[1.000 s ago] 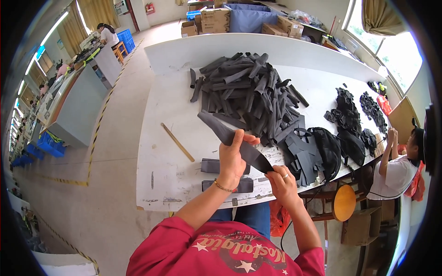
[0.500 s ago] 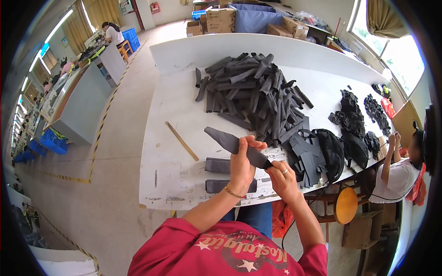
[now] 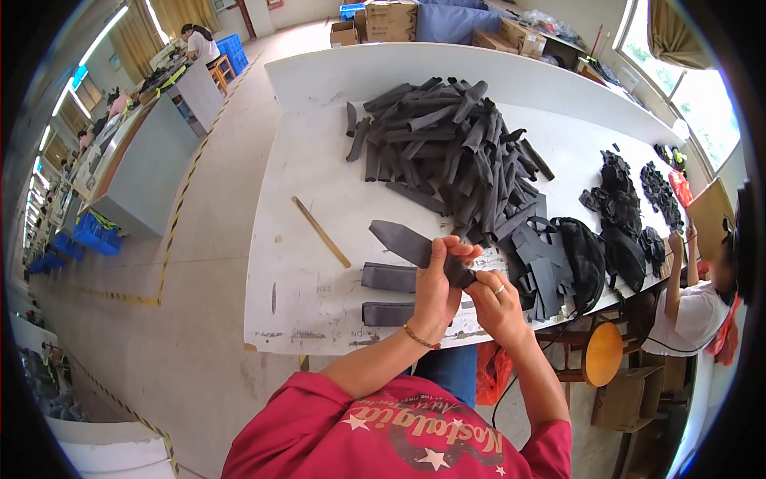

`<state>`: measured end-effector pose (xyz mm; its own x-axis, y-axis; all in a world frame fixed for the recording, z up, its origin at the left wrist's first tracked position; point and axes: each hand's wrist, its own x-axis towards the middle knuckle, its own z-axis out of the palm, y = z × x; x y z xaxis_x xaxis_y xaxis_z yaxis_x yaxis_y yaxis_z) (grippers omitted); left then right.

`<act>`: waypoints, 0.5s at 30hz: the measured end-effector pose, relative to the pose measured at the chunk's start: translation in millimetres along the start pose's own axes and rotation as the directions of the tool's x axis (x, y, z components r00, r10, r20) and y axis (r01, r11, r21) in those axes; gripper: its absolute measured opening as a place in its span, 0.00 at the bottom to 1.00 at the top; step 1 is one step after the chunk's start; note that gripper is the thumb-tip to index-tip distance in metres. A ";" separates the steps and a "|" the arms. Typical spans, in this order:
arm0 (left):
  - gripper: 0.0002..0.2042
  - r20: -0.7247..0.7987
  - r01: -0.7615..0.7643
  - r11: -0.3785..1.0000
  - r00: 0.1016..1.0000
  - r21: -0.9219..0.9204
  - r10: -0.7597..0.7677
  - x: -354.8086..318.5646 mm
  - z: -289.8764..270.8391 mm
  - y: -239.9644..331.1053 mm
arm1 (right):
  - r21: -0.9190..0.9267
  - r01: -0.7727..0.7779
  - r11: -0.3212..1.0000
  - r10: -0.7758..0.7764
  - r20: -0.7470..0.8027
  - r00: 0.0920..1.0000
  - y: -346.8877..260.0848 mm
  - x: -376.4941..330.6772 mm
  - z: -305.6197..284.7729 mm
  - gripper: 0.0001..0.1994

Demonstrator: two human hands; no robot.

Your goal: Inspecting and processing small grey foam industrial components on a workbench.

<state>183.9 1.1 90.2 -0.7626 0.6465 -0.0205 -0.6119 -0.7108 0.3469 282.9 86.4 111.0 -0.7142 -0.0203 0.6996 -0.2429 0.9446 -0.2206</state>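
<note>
Tabletop [image 3: 311,207]: broad, white, scuffed and marked.
Pile [image 3: 455,152]: big heap of dark grey rolled strips, soft and matte, mid-tabletop.
Flat pieces [image 3: 389,277]: two dark rectangles lying near the front edge, left of the hands.
Wooden stick [image 3: 320,231]: thin, pale, lying diagonally.
Held strip [image 3: 407,242]: long, tapered, dark grey, lifted above the tabletop's front edge.
Left hand [image 3: 437,287]: curled tight around the strip's near end.
Right hand [image 3: 496,303]: ringed, fingers pinching that same end, touching the left.

Dark grey strip [image 3: 411,246], white table [image 3: 319,180], red shirt [image 3: 399,431].
</note>
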 end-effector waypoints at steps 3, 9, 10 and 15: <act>0.16 -0.016 -0.001 1.000 1.000 -0.002 0.001 -0.8 0.5 0.7 | 0.011 0.000 1.000 0.000 0.013 1.000 -0.9 2.3 1.4 0.11; 0.15 -0.028 0.018 0.997 0.999 -0.073 -0.021 -0.8 -4.2 -4.4 | 0.023 -0.012 1.000 0.011 0.028 1.000 -1.0 4.1 4.2 0.11; 0.15 -0.029 0.017 0.997 0.999 -0.073 -0.019 -0.9 -4.7 -4.5 | 0.028 -0.015 0.999 0.014 0.030 0.999 -1.4 4.6 4.4 0.11; 0.15 -0.032 0.022 0.996 0.999 -0.082 -0.025 -1.2 -4.6 -5.3 | 0.025 -0.015 1.000 0.014 0.041 0.999 -1.4 6.7 5.6 0.10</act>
<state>187.1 2.8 84.1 -0.7533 0.6551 -0.0588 -0.6440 -0.7164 0.2685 274.8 83.1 112.2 -0.7438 -0.0208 0.6681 -0.2489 0.9362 -0.2480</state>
